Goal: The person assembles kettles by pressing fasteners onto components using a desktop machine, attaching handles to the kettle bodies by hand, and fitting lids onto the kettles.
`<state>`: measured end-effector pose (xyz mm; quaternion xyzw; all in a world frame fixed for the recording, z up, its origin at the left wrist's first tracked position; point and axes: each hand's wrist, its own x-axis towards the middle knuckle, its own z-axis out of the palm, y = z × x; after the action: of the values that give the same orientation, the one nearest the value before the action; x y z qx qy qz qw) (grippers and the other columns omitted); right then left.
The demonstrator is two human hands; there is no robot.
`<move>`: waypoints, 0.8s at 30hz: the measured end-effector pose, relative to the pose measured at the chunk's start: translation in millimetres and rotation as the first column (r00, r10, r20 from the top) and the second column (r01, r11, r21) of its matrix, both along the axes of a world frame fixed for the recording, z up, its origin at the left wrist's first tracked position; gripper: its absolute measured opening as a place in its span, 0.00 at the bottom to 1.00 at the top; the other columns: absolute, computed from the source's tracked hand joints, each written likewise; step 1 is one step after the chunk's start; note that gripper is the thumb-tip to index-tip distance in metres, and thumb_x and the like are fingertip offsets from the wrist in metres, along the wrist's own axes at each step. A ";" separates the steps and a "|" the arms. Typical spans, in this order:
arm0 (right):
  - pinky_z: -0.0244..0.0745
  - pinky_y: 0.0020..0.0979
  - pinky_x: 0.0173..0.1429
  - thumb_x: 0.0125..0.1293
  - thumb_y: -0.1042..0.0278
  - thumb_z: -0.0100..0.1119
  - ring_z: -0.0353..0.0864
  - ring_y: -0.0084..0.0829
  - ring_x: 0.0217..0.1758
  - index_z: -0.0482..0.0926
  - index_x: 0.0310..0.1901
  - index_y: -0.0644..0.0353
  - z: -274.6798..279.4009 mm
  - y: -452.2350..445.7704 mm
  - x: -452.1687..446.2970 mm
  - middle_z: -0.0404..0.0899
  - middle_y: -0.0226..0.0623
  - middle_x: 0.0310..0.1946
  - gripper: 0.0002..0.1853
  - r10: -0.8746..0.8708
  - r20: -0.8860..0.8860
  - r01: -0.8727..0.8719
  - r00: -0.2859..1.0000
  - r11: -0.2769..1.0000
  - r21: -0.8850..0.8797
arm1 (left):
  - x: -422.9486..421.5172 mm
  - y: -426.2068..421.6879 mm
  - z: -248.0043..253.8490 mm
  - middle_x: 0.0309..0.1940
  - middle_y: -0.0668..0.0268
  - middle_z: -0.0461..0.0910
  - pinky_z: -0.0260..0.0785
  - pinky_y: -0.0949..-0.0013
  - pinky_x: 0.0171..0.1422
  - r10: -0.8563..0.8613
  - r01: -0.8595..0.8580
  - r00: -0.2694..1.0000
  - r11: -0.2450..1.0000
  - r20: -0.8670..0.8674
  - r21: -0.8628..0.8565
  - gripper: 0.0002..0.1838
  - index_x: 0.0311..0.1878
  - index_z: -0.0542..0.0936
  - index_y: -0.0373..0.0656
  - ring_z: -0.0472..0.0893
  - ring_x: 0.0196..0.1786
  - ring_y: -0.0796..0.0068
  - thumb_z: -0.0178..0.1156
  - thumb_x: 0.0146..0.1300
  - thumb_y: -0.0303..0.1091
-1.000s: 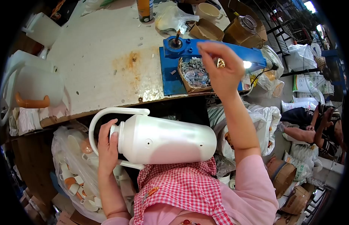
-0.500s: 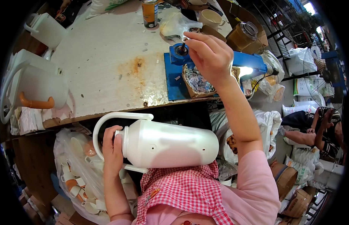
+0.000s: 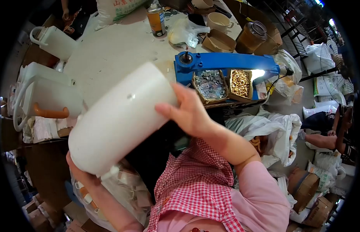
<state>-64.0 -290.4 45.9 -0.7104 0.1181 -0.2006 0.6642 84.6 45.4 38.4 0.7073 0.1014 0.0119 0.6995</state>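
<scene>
A white jug (image 3: 120, 120) is held tilted between my two hands above the table's front edge, its near-left end lower in the view. My right hand (image 3: 189, 110) is closed around the far-right end, with the thumb lying on the wall. At the lower left end, my left hand (image 3: 82, 170) grips the jug from below, its fingers mostly hidden. To the right of the jug is a blue press-like machine (image 3: 234, 61) with an upright dark pin. Beside it are a box of grey washers (image 3: 210, 85) and a box of brass-coloured rivets (image 3: 240, 83).
Other white jugs (image 3: 56, 92) stand on the left of the table (image 3: 110, 50). A spray can (image 3: 156, 19), a plastic bag (image 3: 184, 33) and a beige cup (image 3: 219, 21) are at the back. Open sacks (image 3: 278, 135) stand at right; a seated person (image 3: 323, 139) is beyond.
The jug has been raised and turned from lying across my lap to tilted over the table edge. My right hand has moved from the machine's pin onto the jug.
</scene>
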 end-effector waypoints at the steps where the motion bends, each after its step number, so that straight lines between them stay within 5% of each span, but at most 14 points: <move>1: 0.78 0.31 0.51 0.68 0.64 0.68 0.81 0.25 0.43 0.78 0.55 0.70 2.3 -6.6 9.4 0.85 0.35 0.41 0.20 -0.066 0.026 0.064 0.998 0.995 0.074 | 13.4 -8.4 2.5 0.59 0.60 0.79 0.75 0.61 0.60 -0.046 0.046 0.999 0.999 0.013 -0.025 0.24 0.66 0.74 0.42 0.81 0.57 0.64 0.53 0.74 0.45; 6: 0.80 0.27 0.45 0.65 0.64 0.71 0.83 0.20 0.38 0.81 0.51 0.68 6.8 -60.9 2.4 0.86 0.34 0.39 0.19 -0.338 0.084 0.329 0.937 0.938 0.107 | 49.4 -113.0 33.0 0.58 0.65 0.79 0.73 0.63 0.62 -0.255 0.255 0.967 0.967 0.022 -0.024 0.22 0.65 0.75 0.42 0.79 0.59 0.71 0.52 0.76 0.46; 12: 0.78 0.26 0.51 0.64 0.65 0.74 0.83 0.23 0.44 0.80 0.53 0.69 -7.7 -139.3 -57.7 0.85 0.36 0.46 0.21 -0.568 0.136 0.557 0.811 0.823 0.114 | 39.0 -228.5 11.0 0.55 0.66 0.79 0.65 0.66 0.67 -0.597 0.610 0.790 0.789 0.142 -0.072 0.25 0.61 0.75 0.40 0.75 0.59 0.75 0.47 0.78 0.53; 24: 0.75 0.28 0.59 0.64 0.64 0.74 0.83 0.26 0.50 0.78 0.58 0.68 -28.0 -183.7 -111.0 0.85 0.37 0.50 0.25 -0.583 0.129 0.569 0.802 0.812 0.130 | 0.4 -284.6 -6.3 0.45 0.64 0.75 0.69 0.70 0.56 -0.646 0.665 0.746 0.738 0.162 -0.115 0.17 0.54 0.71 0.41 0.74 0.48 0.78 0.43 0.81 0.45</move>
<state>-175.0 -474.1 17.9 -0.5934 0.2821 -0.4447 0.6087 85.0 -239.2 32.1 0.6354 -0.1928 -0.2041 0.7193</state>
